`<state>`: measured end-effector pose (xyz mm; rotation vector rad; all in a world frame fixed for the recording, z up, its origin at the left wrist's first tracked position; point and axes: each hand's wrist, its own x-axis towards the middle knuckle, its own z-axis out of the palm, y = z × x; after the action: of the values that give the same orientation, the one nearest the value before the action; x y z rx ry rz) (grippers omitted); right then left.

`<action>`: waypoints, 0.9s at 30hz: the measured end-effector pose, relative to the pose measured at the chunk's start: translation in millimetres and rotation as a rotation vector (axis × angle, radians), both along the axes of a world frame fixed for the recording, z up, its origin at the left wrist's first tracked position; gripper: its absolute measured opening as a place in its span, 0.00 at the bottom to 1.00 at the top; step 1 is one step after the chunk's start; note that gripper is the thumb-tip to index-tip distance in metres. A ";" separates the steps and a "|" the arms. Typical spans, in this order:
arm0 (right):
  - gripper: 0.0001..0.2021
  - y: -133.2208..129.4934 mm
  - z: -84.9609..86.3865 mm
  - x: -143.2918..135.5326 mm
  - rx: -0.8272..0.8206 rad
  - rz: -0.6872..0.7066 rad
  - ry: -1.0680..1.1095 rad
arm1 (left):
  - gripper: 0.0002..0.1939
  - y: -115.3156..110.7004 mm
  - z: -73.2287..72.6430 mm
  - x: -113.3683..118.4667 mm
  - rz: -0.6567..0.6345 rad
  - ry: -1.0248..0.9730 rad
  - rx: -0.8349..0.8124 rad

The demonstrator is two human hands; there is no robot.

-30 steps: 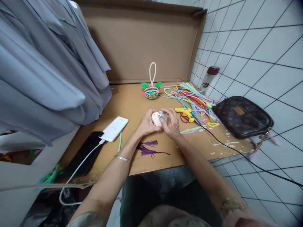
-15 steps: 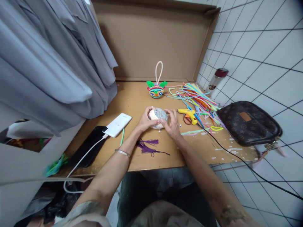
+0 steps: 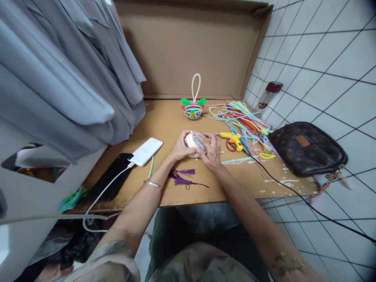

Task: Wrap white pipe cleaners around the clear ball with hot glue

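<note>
A small round ball (image 3: 192,140), cream on one side and mottled grey on the other, is held between my two hands over the middle of the table. My left hand (image 3: 181,147) is wrapped round its left side, thumb along the near edge. Across its right side lie the bent fingers of my right hand (image 3: 210,153), hiding much of the grey part. Purple tassels (image 3: 183,179) lie just below my hands. Beyond the ball stands a colourful animal-head ornament (image 3: 193,111) with green ears and a white loop on top.
On the right are a yellow glue gun (image 3: 232,139) with its cord, scissors (image 3: 231,145), a heap of pipe cleaners (image 3: 245,121), a brown patterned bag (image 3: 308,150) and a bottle (image 3: 268,98). A white power bank (image 3: 146,152) and a black phone (image 3: 113,178) lie left. Cardboard (image 3: 194,51) stands behind.
My right hand's fingers have moved left from the ball's edge onto its surface, covering more of the grey part. My left hand keeps its hold. The view has shifted slightly.
</note>
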<state>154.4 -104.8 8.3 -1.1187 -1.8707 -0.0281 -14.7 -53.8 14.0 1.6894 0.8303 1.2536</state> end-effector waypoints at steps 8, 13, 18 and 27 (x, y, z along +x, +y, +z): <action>0.24 -2.4 2.4 0.3 0.039 -0.075 -0.161 | 0.38 -1.2 0.1 1.5 0.025 0.052 0.042; 0.24 11.7 5.6 34.0 -0.114 -0.679 -0.081 | 0.39 -0.3 -0.7 3.6 0.043 0.037 0.011; 0.27 26.8 -2.3 76.5 -0.353 -0.944 -0.152 | 0.39 1.3 -0.2 4.2 0.044 0.004 -0.019; 0.23 35.8 1.8 79.8 -0.333 -1.028 0.015 | 0.38 5.8 -0.1 1.6 0.035 -0.006 -0.045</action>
<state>234.2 -69.1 10.1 -2.1920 -1.1235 -0.2945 -13.1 -48.0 13.9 1.6407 0.8815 1.2543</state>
